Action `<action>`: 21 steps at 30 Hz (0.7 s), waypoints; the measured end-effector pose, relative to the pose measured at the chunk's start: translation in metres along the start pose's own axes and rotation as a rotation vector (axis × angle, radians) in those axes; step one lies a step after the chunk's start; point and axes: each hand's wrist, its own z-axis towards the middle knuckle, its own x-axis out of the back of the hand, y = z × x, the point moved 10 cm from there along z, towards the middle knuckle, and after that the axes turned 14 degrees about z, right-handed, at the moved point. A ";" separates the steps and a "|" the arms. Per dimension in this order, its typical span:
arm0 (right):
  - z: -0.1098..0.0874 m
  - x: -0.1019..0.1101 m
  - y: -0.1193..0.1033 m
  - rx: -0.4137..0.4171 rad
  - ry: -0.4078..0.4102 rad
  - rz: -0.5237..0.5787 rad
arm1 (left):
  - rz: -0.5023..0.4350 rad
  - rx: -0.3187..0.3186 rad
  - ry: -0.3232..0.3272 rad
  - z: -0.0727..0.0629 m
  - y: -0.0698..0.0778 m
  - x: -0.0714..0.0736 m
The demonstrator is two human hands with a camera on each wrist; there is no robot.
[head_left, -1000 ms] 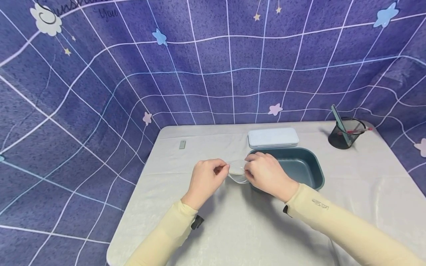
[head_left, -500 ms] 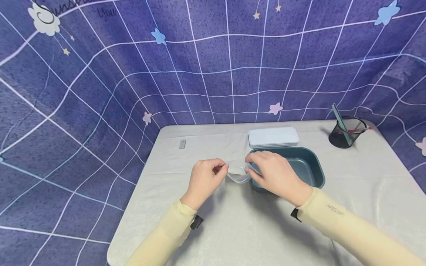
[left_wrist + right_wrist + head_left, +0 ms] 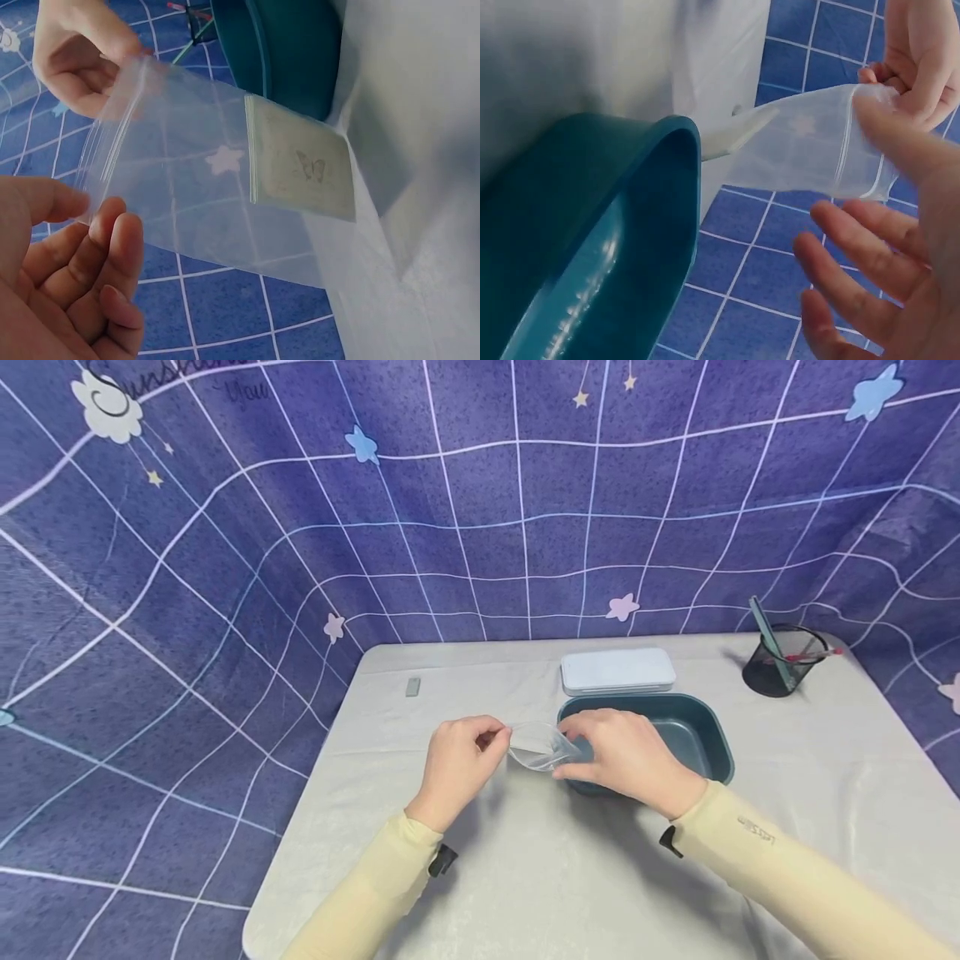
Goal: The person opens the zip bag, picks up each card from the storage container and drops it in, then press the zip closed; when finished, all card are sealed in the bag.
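A clear zip bag (image 3: 531, 745) is held up over the table, its mouth parted. My left hand (image 3: 459, 770) pinches one end of the zip edge between thumb and index finger. At the other end is my right hand (image 3: 628, 762), thumb and fingers spread apart, with the fingertips right at the bag's edge. Inside the bag, near its bottom, lies a small pale square pad (image 3: 304, 161) with a butterfly printed on it, seen in the left wrist view. The right wrist view shows the thumb (image 3: 900, 139) overlapping the zip strip.
A dark teal bin (image 3: 690, 735) stands just beyond and beneath the right hand. Behind it lies a light blue pencil case (image 3: 617, 671). A black mesh pen cup (image 3: 768, 672) with pens is at the back right, a small grey block (image 3: 412, 687) at the back left.
My right hand has gone from pinching the bag's edge to spread fingers, shifting slightly right. The bag's mouth is wider. My left hand keeps its pinch, nearly in place.
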 end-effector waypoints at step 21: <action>0.024 0.002 0.020 -0.112 0.106 0.303 | -0.214 0.070 0.066 -0.005 -0.040 0.002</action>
